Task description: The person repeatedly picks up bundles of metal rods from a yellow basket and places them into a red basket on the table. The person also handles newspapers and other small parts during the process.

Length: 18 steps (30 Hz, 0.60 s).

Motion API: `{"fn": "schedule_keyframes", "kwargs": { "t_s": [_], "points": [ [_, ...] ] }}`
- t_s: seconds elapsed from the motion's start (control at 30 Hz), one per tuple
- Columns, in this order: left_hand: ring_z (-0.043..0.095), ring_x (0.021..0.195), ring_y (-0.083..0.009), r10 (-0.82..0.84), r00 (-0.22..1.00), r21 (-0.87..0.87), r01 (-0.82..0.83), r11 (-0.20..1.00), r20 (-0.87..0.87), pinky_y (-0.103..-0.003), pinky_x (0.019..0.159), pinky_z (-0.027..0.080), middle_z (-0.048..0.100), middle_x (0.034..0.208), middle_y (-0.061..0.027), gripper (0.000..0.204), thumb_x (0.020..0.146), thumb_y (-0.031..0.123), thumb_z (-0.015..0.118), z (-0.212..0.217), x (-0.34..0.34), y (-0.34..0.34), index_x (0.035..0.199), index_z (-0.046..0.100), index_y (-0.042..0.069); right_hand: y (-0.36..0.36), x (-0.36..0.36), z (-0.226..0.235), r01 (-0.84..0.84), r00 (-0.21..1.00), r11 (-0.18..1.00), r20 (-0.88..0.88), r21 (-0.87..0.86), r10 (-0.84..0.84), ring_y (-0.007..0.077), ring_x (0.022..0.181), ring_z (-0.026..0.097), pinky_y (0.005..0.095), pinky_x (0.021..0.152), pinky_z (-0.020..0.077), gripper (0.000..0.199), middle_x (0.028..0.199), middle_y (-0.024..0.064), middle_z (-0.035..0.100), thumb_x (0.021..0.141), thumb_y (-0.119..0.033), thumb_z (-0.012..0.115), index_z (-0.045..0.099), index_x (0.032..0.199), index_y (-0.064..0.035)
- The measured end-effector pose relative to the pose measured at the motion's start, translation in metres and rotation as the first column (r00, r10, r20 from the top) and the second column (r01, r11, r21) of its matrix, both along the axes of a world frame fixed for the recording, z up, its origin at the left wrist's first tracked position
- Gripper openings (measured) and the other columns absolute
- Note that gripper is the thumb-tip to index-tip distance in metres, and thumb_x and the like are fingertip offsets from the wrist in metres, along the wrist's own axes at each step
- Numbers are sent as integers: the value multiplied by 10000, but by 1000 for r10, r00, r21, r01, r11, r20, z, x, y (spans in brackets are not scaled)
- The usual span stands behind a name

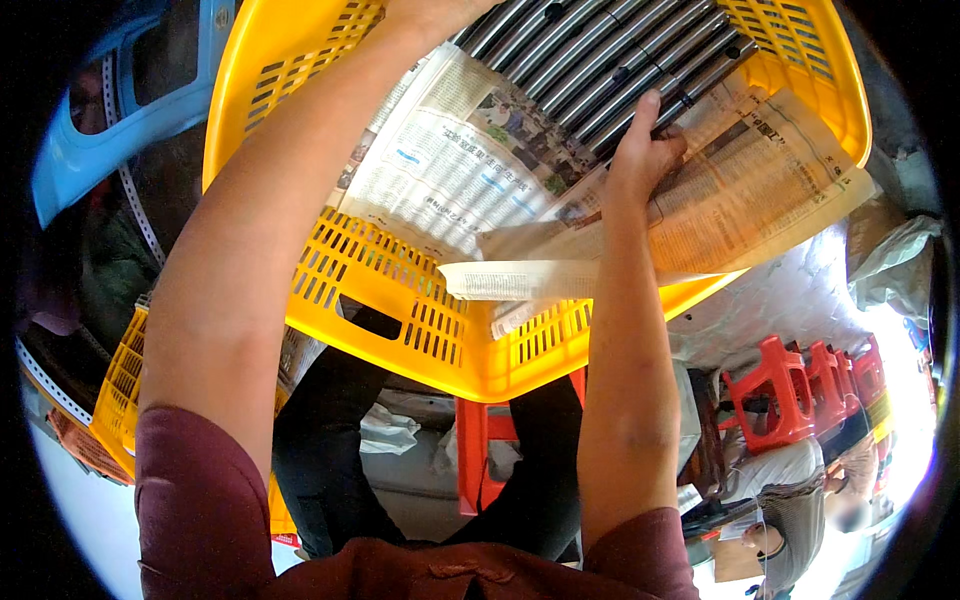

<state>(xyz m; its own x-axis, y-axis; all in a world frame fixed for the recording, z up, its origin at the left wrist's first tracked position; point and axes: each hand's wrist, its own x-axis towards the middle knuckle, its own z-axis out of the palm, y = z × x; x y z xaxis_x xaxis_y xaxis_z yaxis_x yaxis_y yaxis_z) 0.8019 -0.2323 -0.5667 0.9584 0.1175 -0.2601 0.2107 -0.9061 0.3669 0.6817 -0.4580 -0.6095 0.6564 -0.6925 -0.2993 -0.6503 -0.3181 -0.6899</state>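
In front of me is a yellow plastic basket (390, 365) with slotted walls, lined with printed newspaper (450, 170). Shiny metal rods (590, 65), several of them, lie side by side on the paper at the far end, with dark bands along them. My left hand (435, 14) reaches to the far left of the rods; its fingers are cut off by the upper edge. My right hand (645, 150) is at the near right ends of the rods, thumb up and fingers curled, and what it grips is hidden. Beside it, a loose newspaper sheet (755, 200) spreads over the basket's right wall.
A blue plastic piece (125, 150) stands at the left, above another yellow basket (118, 385). Red stools (770, 395) line up at the right, near another person (795, 530). Between my legs is a red stool frame (470, 460).
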Motion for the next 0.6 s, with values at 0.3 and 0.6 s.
{"fn": "schedule_keyframes", "kwargs": {
  "t_s": [0.3,0.6],
  "points": [
    [638,1000,-380,62,993,-41,-67,997,-103,-414,881,504,650,1041,-286,612,718,255,814,18,8,-11,1166,588,-95,-1,-1,-4,-50,996,996,-79,-77,44,441,1127,485,501,1015,373,861,1177,318,507,754,-497,776,426,1221,136],
    [661,971,-313,-8,988,-370,-49,928,-151,-373,840,527,676,1064,-223,545,710,203,802,3,21,4,1172,627,-27,2,5,-8,-76,991,997,116,32,71,383,1062,563,428,970,427,686,1144,270,574,747,-336,829,505,1124,137]
  ]
}}
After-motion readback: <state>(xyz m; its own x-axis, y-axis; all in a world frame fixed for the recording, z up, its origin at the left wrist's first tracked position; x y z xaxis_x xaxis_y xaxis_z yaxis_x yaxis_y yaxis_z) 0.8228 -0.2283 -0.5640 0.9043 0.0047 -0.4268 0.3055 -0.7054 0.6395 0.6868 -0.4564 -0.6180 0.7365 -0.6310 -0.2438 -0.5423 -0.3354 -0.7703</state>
